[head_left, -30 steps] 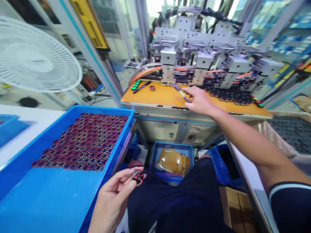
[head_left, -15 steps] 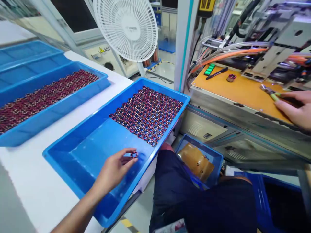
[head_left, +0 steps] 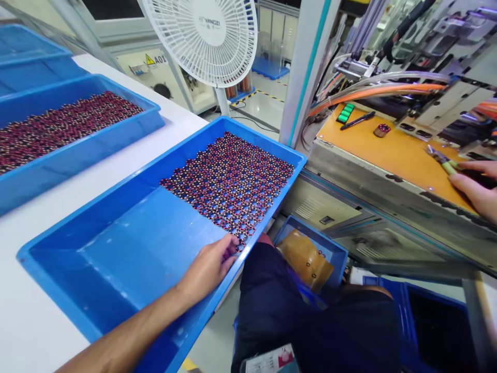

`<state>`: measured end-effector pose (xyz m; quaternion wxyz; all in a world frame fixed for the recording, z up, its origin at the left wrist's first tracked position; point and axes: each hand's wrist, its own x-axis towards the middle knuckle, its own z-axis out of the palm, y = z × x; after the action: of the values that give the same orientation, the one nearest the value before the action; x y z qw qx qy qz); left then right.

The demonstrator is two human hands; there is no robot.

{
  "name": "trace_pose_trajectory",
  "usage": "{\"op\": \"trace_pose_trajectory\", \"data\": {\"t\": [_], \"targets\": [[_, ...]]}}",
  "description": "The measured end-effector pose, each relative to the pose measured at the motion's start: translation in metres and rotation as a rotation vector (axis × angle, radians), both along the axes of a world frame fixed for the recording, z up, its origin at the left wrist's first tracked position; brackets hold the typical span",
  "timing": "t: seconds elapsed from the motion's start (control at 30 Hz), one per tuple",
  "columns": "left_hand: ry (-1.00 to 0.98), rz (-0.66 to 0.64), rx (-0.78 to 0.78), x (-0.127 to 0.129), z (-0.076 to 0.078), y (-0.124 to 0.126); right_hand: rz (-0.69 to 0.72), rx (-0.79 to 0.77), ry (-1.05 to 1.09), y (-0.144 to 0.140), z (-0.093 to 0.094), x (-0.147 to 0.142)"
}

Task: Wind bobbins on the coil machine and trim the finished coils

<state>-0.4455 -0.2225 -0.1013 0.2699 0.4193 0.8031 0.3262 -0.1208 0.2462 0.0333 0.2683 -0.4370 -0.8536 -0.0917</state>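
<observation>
My left hand is inside the blue tray, at the near right end of the rows of small red and copper ring-shaped parts. Its thumb and fingers are closed about one such ring, partly hidden by the fingertips, close against the tray's right wall. At the right edge, my right hand grips a pair of pliers with green handles, the metal jaws pointing left over the orange work surface.
A short stack of ring parts, a black pen and a green block lie below the machine. Another filled blue tray stands left. A white fan rises behind. A bin with a brown sheet sits lower right.
My left hand has carried the ring forward and right, from over the bare tray bottom to the edge of the rows. The right hand still holds the pliers. The view has shifted slightly.
</observation>
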Motion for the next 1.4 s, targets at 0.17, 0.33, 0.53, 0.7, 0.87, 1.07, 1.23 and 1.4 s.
{"op": "trace_pose_trajectory", "data": {"t": [0.17,0.33,0.53,0.7,0.87,1.07,1.23,1.4], "targets": [[0.044,-0.030,0.046,-0.008,0.014,-0.005,0.044,-0.095,-0.033,-0.021,0.010,-0.014],[0.341,0.006,0.301,-0.017,0.082,0.052,0.051,-0.159,-0.058,-0.041,0.020,-0.026],[0.361,-0.072,0.452,0.041,0.162,0.219,0.069,-0.177,-0.066,-0.036,0.017,-0.023],[0.324,0.024,0.347,0.082,0.170,0.330,0.085,-0.201,-0.035,-0.033,0.014,-0.017],[0.280,0.193,0.289,0.087,0.168,0.377,0.113,-0.226,-0.022,-0.031,0.012,-0.016],[0.119,0.150,0.405,0.104,0.170,0.360,0.135,-0.246,0.004,-0.029,0.010,-0.014],[-0.235,0.030,0.581,0.132,0.159,0.289,0.151,-0.266,0.016,-0.030,0.011,-0.013],[-0.481,-0.020,0.600,0.165,0.136,0.214,0.162,-0.269,0.046,-0.034,0.020,-0.012]]}}
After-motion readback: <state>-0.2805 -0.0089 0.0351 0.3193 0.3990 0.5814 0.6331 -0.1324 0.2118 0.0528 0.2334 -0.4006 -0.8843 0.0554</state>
